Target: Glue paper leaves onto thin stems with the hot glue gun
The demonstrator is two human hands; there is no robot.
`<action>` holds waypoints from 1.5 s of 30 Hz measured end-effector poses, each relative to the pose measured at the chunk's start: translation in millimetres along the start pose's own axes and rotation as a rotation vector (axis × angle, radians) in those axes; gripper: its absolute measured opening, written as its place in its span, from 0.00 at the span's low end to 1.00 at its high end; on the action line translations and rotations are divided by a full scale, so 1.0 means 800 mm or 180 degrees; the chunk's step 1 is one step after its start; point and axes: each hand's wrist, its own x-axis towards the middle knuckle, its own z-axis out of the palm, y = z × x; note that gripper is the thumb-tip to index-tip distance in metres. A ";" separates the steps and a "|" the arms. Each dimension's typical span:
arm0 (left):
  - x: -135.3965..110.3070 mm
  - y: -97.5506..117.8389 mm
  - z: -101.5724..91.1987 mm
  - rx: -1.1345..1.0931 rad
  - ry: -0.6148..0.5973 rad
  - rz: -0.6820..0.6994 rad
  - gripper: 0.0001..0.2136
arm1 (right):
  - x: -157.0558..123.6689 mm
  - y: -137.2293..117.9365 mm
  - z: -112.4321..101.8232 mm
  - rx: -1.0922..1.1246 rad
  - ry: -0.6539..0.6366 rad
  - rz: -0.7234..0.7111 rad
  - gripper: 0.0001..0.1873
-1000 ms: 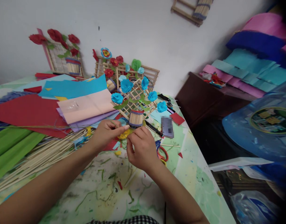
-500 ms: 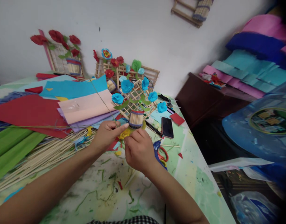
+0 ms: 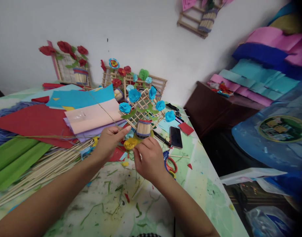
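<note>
My left hand (image 3: 111, 140) is closed in a pinch on a thin green stem (image 3: 101, 107), which slants up and to the left. Beside its fingertips is a yellow paper flower (image 3: 130, 143); whether it joins the stem is hidden. My right hand (image 3: 149, 158) is closed, fingers curled and thumb tucked in, just right of the yellow flower. What its fingertips pinch is too small to make out. Right behind the hands stands a small stick basket (image 3: 143, 128) on a wooden lattice (image 3: 140, 105) with blue paper flowers (image 3: 134, 95) and green leaves.
Coloured paper sheets (image 3: 91, 117) and a bundle of thin sticks (image 3: 54, 161) lie left. Scissors (image 3: 171, 165), a phone (image 3: 176, 137) and a pen (image 3: 162, 138) lie right. Green scraps litter the front. More flower lattices (image 3: 106, 77) lean by the wall.
My right hand has opened a small gap from my left hand, and its fingers have shifted slightly. More of the yellow flower shows between the hands. The view has tilted a little upward.
</note>
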 end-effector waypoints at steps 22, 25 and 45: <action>-0.040 0.011 0.019 -0.0612 -0.0397 -0.0386 0.09 | 0.002 -0.003 0.007 0.1790 0.0598 0.1341 0.11; -0.041 0.014 0.019 -0.0685 -0.0487 -0.0408 0.09 | 0.001 -0.003 0.009 0.1836 0.0490 0.1366 0.10; -0.043 0.022 0.018 -0.1196 -0.0378 -0.0416 0.10 | 0.000 -0.025 0.007 0.3075 0.0662 0.2041 0.05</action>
